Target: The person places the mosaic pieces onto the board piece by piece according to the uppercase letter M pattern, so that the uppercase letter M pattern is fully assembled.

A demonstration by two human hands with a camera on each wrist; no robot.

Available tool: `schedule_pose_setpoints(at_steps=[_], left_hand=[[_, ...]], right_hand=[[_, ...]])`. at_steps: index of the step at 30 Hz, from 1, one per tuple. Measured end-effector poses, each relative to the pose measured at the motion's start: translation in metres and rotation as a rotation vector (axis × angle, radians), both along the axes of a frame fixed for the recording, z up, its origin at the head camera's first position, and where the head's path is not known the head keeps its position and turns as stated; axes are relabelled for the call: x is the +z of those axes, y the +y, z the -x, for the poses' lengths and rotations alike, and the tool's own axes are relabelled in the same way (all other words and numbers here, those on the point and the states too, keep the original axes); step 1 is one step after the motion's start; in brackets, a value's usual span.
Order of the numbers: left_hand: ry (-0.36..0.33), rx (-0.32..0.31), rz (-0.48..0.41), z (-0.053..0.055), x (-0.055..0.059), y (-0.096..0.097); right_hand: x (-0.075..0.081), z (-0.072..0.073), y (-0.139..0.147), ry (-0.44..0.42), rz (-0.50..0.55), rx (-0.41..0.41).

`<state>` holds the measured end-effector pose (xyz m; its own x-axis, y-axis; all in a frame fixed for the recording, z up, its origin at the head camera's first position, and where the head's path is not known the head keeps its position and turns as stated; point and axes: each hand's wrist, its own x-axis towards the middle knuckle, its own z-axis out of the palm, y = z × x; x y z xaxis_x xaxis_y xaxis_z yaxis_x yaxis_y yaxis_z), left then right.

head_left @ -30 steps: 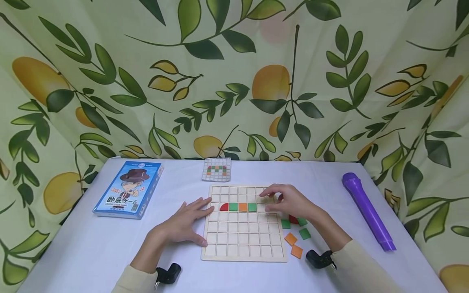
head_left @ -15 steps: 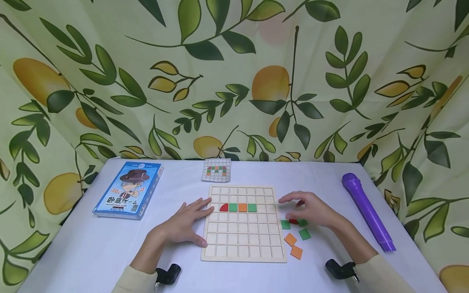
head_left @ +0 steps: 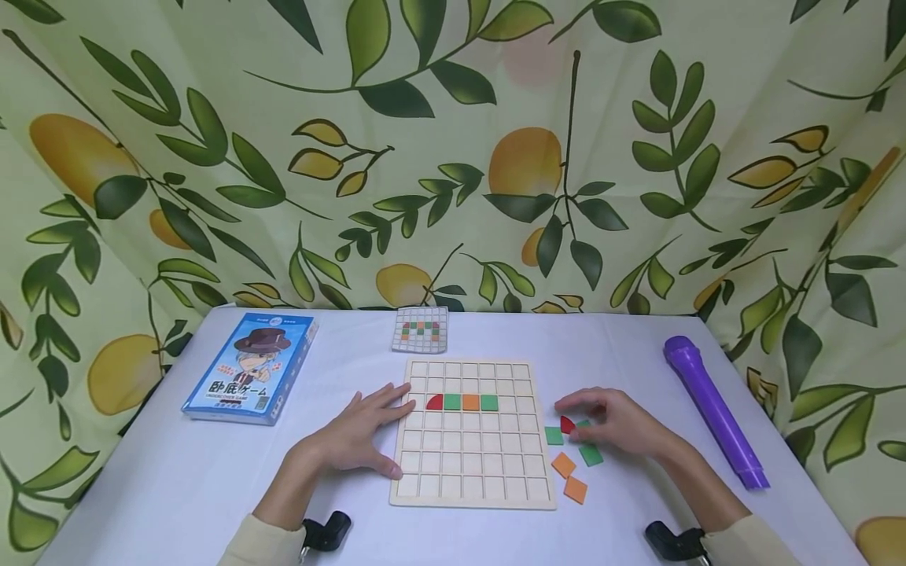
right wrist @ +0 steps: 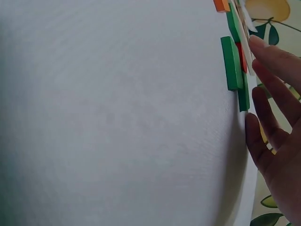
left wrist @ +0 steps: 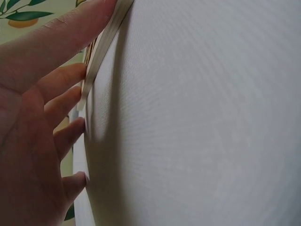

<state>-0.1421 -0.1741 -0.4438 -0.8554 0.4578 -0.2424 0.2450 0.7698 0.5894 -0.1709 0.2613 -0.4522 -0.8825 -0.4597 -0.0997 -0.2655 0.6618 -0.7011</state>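
A wooden grid board (head_left: pixel 473 460) lies mid-table. One of its upper rows holds a red quarter-round tile (head_left: pixel 435 402), a green tile (head_left: pixel 451 402), an orange tile (head_left: pixel 470 402) and another green tile (head_left: pixel 489 402). My left hand (head_left: pixel 354 432) rests at the board's left edge, fingers spread, thumb (left wrist: pixel 89 19) and fingertips against its side. Right of the board, my right hand (head_left: pixel 616 420) is over the loose tiles, thumb and fingers apart around a red tile (head_left: pixel 567 424). In the right wrist view that red tile sits behind a green tile (right wrist: pixel 230 63).
Loose green tiles (head_left: pixel 554 435) and orange tiles (head_left: pixel 576 490) lie by the board's right edge. A small pattern card (head_left: pixel 420 330) is behind the board. A blue game box (head_left: pixel 249 369) stands at left, a purple tube (head_left: pixel 715 413) at right. A leaf-print curtain (head_left: pixel 453 157) hangs behind.
My right hand has moved off the board's right side, rightward and toward me, down to the loose tiles. My left hand and the tiles in the board's row have stayed put.
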Motion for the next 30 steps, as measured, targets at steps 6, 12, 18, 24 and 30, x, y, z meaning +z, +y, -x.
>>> schedule_pose_setpoints(at_steps=[6,12,18,24,30], left_hand=[[0.003,0.006,0.002,0.0000,-0.0002,0.0003],[-0.004,0.012,-0.005,-0.0003,0.0008,0.0011],[-0.001,-0.001,-0.016,-0.0009,0.0017,0.0004],[0.000,0.008,-0.014,-0.0017,0.0023,0.0004],[0.001,0.019,-0.014,-0.0026,0.0021,0.0006]], right_hand=[[-0.0030,-0.0006,-0.0022,-0.031,0.002,-0.013],[-0.0053,-0.0003,-0.0003,-0.030,-0.003,-0.004],[-0.0076,0.0002,0.0004,-0.018,-0.016,-0.005],[-0.0090,0.0001,-0.0012,-0.033,-0.021,-0.025],[-0.0080,0.0004,-0.0035,-0.018,-0.023,-0.028]])
